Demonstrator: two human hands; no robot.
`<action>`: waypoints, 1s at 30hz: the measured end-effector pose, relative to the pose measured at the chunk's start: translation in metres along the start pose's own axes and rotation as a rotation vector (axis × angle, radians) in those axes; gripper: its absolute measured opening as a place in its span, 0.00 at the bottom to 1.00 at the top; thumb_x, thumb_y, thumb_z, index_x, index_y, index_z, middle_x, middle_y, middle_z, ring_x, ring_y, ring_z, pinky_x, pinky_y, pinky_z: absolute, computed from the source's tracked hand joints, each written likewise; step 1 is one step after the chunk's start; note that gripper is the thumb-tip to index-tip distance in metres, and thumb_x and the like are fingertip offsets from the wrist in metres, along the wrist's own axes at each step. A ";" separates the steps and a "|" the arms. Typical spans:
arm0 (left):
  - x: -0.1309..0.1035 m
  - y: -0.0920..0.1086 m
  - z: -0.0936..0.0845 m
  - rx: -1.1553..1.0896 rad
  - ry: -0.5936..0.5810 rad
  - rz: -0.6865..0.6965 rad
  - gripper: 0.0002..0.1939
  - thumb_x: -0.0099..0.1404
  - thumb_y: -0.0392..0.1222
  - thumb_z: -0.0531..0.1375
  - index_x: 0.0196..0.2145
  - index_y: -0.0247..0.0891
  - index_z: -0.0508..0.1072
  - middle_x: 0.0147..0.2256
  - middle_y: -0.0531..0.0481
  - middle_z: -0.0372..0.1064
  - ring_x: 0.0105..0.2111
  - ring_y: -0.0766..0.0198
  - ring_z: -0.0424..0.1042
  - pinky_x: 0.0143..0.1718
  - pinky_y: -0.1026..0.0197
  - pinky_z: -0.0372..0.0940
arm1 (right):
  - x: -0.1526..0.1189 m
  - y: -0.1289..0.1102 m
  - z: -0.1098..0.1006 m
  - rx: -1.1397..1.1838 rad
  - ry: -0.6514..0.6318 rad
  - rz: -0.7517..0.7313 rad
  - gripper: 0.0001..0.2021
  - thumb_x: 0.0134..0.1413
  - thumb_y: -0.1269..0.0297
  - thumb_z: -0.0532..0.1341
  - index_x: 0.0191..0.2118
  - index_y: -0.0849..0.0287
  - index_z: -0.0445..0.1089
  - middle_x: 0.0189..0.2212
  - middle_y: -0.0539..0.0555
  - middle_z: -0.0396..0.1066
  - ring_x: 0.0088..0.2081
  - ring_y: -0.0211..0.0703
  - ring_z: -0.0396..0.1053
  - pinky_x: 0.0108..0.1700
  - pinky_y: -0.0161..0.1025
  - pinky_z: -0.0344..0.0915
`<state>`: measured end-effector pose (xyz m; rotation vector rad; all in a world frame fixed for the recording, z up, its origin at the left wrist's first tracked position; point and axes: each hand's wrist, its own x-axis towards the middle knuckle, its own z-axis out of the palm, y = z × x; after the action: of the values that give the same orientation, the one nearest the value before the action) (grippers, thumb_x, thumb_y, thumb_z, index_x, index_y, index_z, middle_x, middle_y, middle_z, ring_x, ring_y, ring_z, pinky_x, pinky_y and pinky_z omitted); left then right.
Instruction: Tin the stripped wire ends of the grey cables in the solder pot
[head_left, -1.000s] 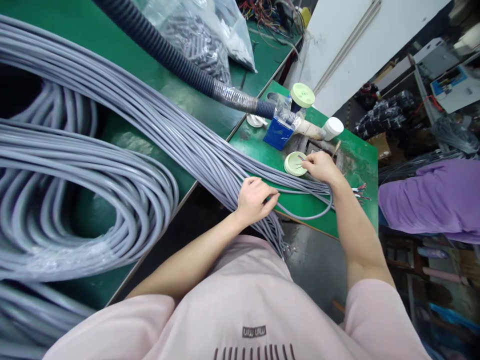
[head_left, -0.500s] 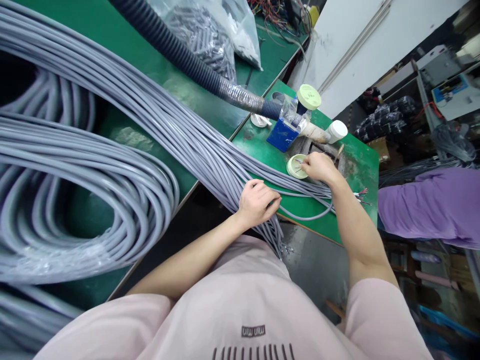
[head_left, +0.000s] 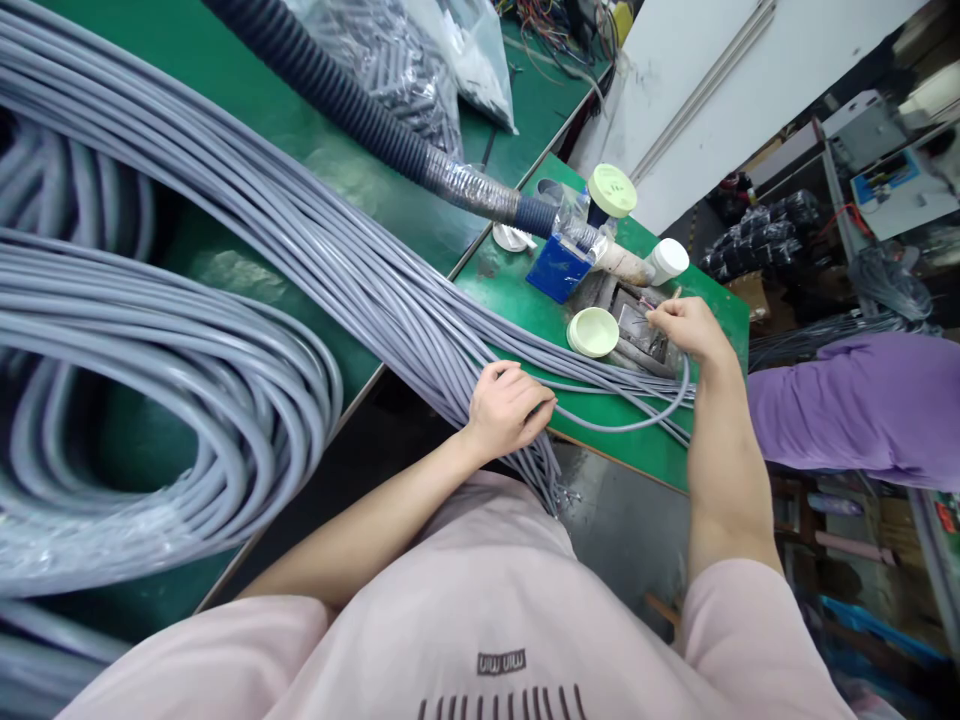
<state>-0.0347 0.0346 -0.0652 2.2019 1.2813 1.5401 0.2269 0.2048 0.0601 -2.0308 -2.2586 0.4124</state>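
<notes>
My right hand (head_left: pixel 691 326) pinches the end of a grey cable (head_left: pixel 624 427), which curves back below it to the bundle. Thin bare wire ends stick out from its fingertips over a dark metal-framed fixture (head_left: pixel 628 325) with a shiny flat surface. Just left of the fixture is a shallow pale-green dish (head_left: pixel 592 334). My left hand (head_left: pixel 511 408) lies over the long bundle of grey cables (head_left: pixel 360 255), its fingers curled around cables near their ends. How many cables it grips is hidden.
A ribbed black hose (head_left: pixel 330 95) crosses above the bundle to a blue box (head_left: pixel 559 267). Beside it stand a white-capped jar (head_left: pixel 667 260) and a green-lidded one (head_left: pixel 612 190). Coiled cables (head_left: pixel 247 350) fill the left. A person's purple sleeve (head_left: pixel 862 410) is at right.
My right hand has moved right, away from the pale-green dish, carrying the cable end over the metal fixture. My left hand stays on the bundle. The whole view has shifted slightly.
</notes>
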 end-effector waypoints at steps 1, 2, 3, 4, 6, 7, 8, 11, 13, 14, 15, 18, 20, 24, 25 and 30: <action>0.000 0.000 0.000 -0.003 0.007 0.000 0.03 0.62 0.37 0.59 0.35 0.42 0.71 0.29 0.55 0.76 0.32 0.64 0.73 0.50 0.51 0.59 | 0.004 0.012 0.002 0.013 0.021 0.038 0.14 0.47 0.58 0.60 0.23 0.65 0.75 0.14 0.48 0.59 0.20 0.34 0.55 0.25 0.36 0.48; 0.000 0.000 0.000 -0.005 0.013 0.002 0.03 0.62 0.37 0.59 0.35 0.42 0.71 0.30 0.55 0.76 0.33 0.64 0.74 0.51 0.51 0.59 | 0.008 0.024 0.006 0.026 0.035 0.074 0.14 0.46 0.58 0.60 0.23 0.65 0.75 0.14 0.47 0.59 0.20 0.34 0.54 0.25 0.36 0.48; 0.000 0.000 0.000 -0.007 0.019 0.004 0.04 0.62 0.37 0.59 0.35 0.43 0.71 0.30 0.55 0.76 0.33 0.64 0.74 0.51 0.51 0.59 | 0.011 0.033 0.010 0.041 0.047 0.111 0.14 0.46 0.58 0.60 0.23 0.65 0.75 0.14 0.48 0.60 0.20 0.33 0.54 0.25 0.35 0.49; 0.000 0.000 0.000 -0.006 0.023 0.008 0.04 0.62 0.36 0.59 0.35 0.43 0.71 0.30 0.55 0.76 0.33 0.64 0.74 0.52 0.51 0.59 | 0.015 0.040 0.015 0.057 0.057 0.146 0.14 0.45 0.57 0.61 0.23 0.65 0.75 0.14 0.48 0.60 0.20 0.33 0.55 0.25 0.35 0.49; 0.000 0.000 0.000 0.006 0.029 0.020 0.04 0.61 0.36 0.60 0.35 0.43 0.71 0.30 0.55 0.76 0.33 0.64 0.74 0.52 0.51 0.59 | 0.021 0.049 0.022 0.083 0.070 0.211 0.15 0.45 0.56 0.61 0.24 0.66 0.75 0.14 0.48 0.60 0.19 0.34 0.55 0.24 0.35 0.50; 0.000 0.000 0.000 0.016 0.031 0.028 0.03 0.61 0.36 0.60 0.35 0.43 0.71 0.29 0.55 0.76 0.32 0.64 0.74 0.52 0.51 0.59 | 0.023 0.050 0.026 0.087 0.077 0.238 0.16 0.44 0.55 0.62 0.24 0.66 0.75 0.13 0.48 0.60 0.19 0.34 0.56 0.24 0.36 0.51; 0.000 0.000 -0.001 0.025 0.035 0.036 0.03 0.61 0.36 0.60 0.35 0.42 0.71 0.29 0.56 0.76 0.31 0.64 0.74 0.51 0.51 0.59 | 0.024 0.050 0.028 0.086 0.083 0.261 0.16 0.43 0.55 0.63 0.24 0.66 0.75 0.13 0.48 0.61 0.19 0.34 0.56 0.25 0.36 0.52; 0.000 0.000 0.000 0.042 0.037 0.042 0.03 0.61 0.37 0.60 0.35 0.42 0.71 0.28 0.56 0.75 0.31 0.65 0.73 0.51 0.50 0.59 | 0.028 0.048 0.033 0.076 0.090 0.303 0.15 0.41 0.56 0.65 0.23 0.67 0.75 0.13 0.50 0.62 0.19 0.35 0.58 0.25 0.36 0.55; -0.001 -0.001 0.000 0.040 0.029 0.032 0.04 0.61 0.37 0.60 0.35 0.43 0.71 0.28 0.56 0.76 0.31 0.64 0.73 0.51 0.50 0.59 | 0.030 0.048 0.036 0.077 0.085 0.311 0.14 0.40 0.58 0.65 0.23 0.67 0.76 0.13 0.50 0.63 0.19 0.35 0.58 0.25 0.36 0.56; -0.001 -0.001 0.000 0.037 0.026 0.028 0.04 0.61 0.37 0.60 0.35 0.43 0.71 0.28 0.56 0.76 0.31 0.64 0.73 0.52 0.50 0.59 | 0.031 0.049 0.037 0.078 0.082 0.311 0.13 0.40 0.58 0.65 0.23 0.67 0.76 0.13 0.50 0.63 0.19 0.35 0.58 0.25 0.36 0.56; -0.002 -0.001 0.000 0.033 0.026 0.027 0.04 0.61 0.37 0.60 0.35 0.43 0.71 0.28 0.56 0.76 0.31 0.64 0.73 0.52 0.50 0.59 | 0.033 0.050 0.039 0.079 0.079 0.311 0.13 0.40 0.59 0.65 0.23 0.67 0.76 0.13 0.49 0.63 0.18 0.34 0.58 0.25 0.36 0.57; -0.003 -0.002 0.000 0.028 0.038 0.035 0.04 0.61 0.37 0.61 0.35 0.43 0.71 0.28 0.56 0.75 0.31 0.65 0.73 0.52 0.49 0.59 | 0.038 0.057 0.042 0.082 0.065 0.311 0.11 0.41 0.61 0.64 0.23 0.67 0.76 0.13 0.49 0.63 0.18 0.33 0.57 0.26 0.36 0.57; -0.003 -0.002 0.000 0.026 0.035 0.033 0.05 0.61 0.37 0.61 0.35 0.43 0.71 0.29 0.56 0.75 0.31 0.65 0.73 0.52 0.49 0.59 | 0.040 0.060 0.044 0.084 0.053 0.310 0.10 0.41 0.63 0.63 0.23 0.67 0.76 0.13 0.49 0.63 0.18 0.33 0.57 0.26 0.36 0.57; -0.004 -0.003 0.001 0.030 0.016 0.022 0.04 0.61 0.37 0.61 0.35 0.44 0.72 0.29 0.56 0.76 0.31 0.65 0.74 0.53 0.49 0.59 | 0.043 0.061 0.046 0.085 0.039 0.313 0.11 0.40 0.62 0.64 0.24 0.67 0.77 0.14 0.49 0.64 0.18 0.33 0.57 0.26 0.36 0.57; -0.004 -0.003 0.001 0.033 0.015 0.023 0.04 0.61 0.37 0.60 0.35 0.44 0.71 0.29 0.56 0.76 0.31 0.64 0.74 0.53 0.48 0.59 | 0.044 0.061 0.047 0.086 0.036 0.314 0.11 0.40 0.62 0.64 0.24 0.67 0.77 0.14 0.50 0.64 0.18 0.34 0.58 0.26 0.36 0.57; -0.004 -0.002 0.001 0.029 0.032 0.034 0.04 0.61 0.37 0.60 0.35 0.43 0.71 0.29 0.56 0.76 0.31 0.64 0.74 0.52 0.49 0.59 | 0.040 0.058 0.042 0.087 0.038 0.319 0.12 0.40 0.60 0.64 0.24 0.67 0.76 0.14 0.50 0.64 0.18 0.34 0.57 0.24 0.36 0.54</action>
<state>-0.0353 0.0337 -0.0696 2.2375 1.2897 1.5846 0.2684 0.2429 0.0002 -2.3347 -1.8608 0.4792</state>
